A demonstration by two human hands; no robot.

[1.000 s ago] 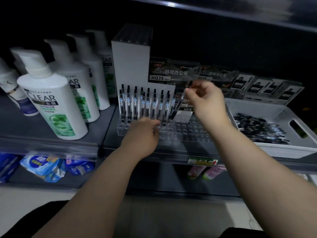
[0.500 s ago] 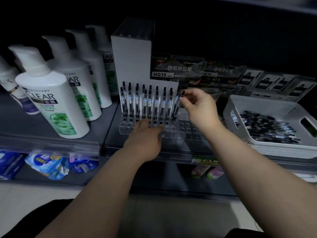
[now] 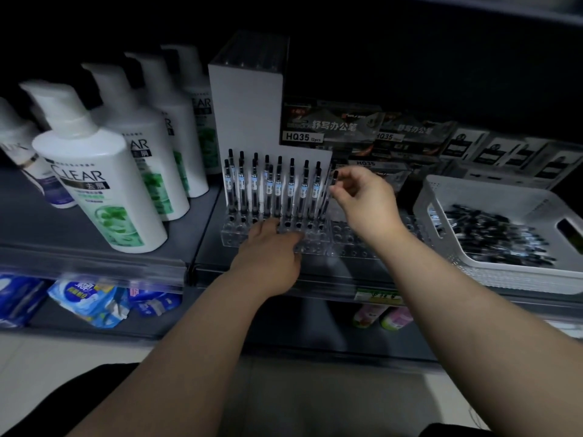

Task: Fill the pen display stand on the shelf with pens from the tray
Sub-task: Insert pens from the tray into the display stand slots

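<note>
A: What is the right hand doing?
B: It pinches a pen near its top, slightly tilted, at the right end of the standing pens. I cannot tell whether the tip sits in a hole.
A: And the left hand?
B: It rests on the front of the clear pen display stand, at six o'clock from the rows.
A: The tray?
B: White, at three o'clock from the stand, close by, with loose pens heaped inside.
A: What else is around?
B: Shampoo bottles at nine o'clock, a white panel at twelve behind the rows, and pen boxes at one o'clock.
</note>
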